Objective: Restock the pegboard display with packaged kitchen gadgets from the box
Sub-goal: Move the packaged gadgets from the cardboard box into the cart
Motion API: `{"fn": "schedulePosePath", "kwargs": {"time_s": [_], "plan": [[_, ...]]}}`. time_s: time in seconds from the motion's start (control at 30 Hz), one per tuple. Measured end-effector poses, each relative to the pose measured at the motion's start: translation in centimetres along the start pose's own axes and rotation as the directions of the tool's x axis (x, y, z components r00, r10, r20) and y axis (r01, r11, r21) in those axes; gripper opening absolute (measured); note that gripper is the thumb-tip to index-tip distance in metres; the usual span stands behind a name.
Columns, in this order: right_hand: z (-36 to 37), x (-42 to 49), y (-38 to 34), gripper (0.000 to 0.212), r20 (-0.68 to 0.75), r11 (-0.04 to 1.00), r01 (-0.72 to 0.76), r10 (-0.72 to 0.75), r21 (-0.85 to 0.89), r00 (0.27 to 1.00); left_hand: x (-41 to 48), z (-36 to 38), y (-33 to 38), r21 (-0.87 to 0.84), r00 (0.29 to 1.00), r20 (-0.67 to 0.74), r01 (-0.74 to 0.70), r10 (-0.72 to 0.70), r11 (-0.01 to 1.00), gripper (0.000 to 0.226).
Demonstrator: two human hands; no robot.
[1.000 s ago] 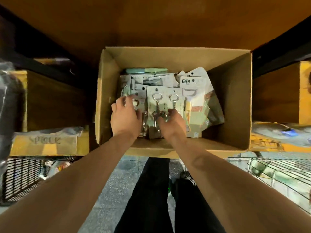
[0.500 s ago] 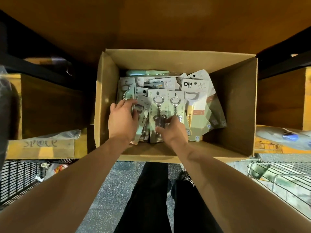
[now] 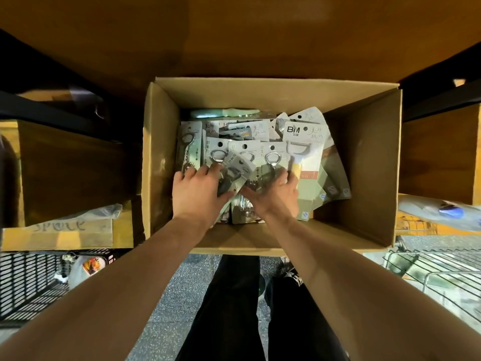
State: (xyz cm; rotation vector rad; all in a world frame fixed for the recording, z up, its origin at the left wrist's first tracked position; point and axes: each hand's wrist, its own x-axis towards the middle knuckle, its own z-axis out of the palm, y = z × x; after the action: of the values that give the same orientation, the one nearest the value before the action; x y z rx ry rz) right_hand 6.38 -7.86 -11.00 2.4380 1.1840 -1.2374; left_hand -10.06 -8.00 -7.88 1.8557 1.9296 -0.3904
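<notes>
While both hands work inside the box (image 3: pixel 364 165), we note the bottle-opener packs (image 3: pixel 270 155) directly beneath them, long axes running away from us, hang-holes far. Left hand (image 3: pixel 199 190) is nearest the tilted pack (image 3: pixel 238 166); right hand (image 3: pixel 277 195) is blurred. Grips: cannot tell.

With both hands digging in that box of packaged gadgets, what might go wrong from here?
1. The bottle opener packs overlap loosely in the cardboard box; if the left hand and right hand lift several together, one might slip out.
2. The tilted pack lies askew between the hands, so its card might bend or snag.
3. The peeler pack rests against that pile and might slide.
</notes>
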Motion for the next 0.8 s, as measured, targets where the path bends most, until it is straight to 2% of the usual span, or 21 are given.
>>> {"fn": "schedulePosePath", "kwargs": {"time_s": [0.1, 0.2, 0.33, 0.43, 0.5, 0.6, 0.67, 0.73, 0.8], "plan": [[0.2, 0.0, -0.1, 0.107, 0.028, 0.994, 0.032, -0.035, 0.1, 0.999, 0.3, 0.0, 0.2, -0.01, 1.0, -0.019, -0.001, 0.001, 1.0, 0.04], [0.5, 0.0, 0.1, 0.125, 0.035, 0.989, 0.014, -0.02, 0.144, 0.999, 0.6, -0.3, 0.7, -0.19, 0.994, -0.035, 0.093, -0.101, 0.977, 0.038], [-0.4, 0.0, 0.8, 0.135, -0.017, 0.996, 0.052, -0.051, 0.071, 0.999, 0.9, -0.2, 1.0, -0.276, 0.982, -0.034, 0.168, -0.184, 0.946, 0.034], [-1.2, 0.3, 1.4, 0.131, -0.12, 0.997, 0.059, -0.053, 0.045, 0.991, 0.9, 0.0, 1.2, -0.311, 0.977, -0.025, 0.193, -0.211, 0.93, 0.033], [-1.8, 0.6, 1.7, 0.119, -0.123, 0.989, 0.032, -0.014, 0.147, 0.992, 0.9, 0.0, 1.3, -0.329, 0.975, -0.017, 0.203, -0.221, 0.922, 0.034], [-3.2, 0.8, 1.6, 0.082, 0.097, 0.881, -0.041, -0.005, 0.471, 0.995, 0.7, -0.2, 1.3, -0.359, 0.974, -0.009, 0.207, -0.225, 0.91, 0.034], [-3.3, 0.5, 1.3, 0.06, 0.185, 0.824, -0.061, -0.054, 0.563, 0.981, 0.7, -0.4, 1.2, -0.379, 0.975, -0.004, 0.204, -0.222, 0.903, 0.035], [-2.9, 0.2, 1.4, 0.044, 0.164, 0.782, -0.036, -0.085, 0.622, 0.983, 0.5, -0.5, 1.2, -0.383, 0.977, -0.003, 0.196, -0.213, 0.903, 0.039], [-2.6, -0.1, 1.3, 0.04, 0.125, 0.738, -0.022, -0.085, 0.674, 0.989, 0.4, -0.5, 1.2, -0.376, 0.978, -0.008, 0.19, -0.208, 0.907, 0.041]]}}
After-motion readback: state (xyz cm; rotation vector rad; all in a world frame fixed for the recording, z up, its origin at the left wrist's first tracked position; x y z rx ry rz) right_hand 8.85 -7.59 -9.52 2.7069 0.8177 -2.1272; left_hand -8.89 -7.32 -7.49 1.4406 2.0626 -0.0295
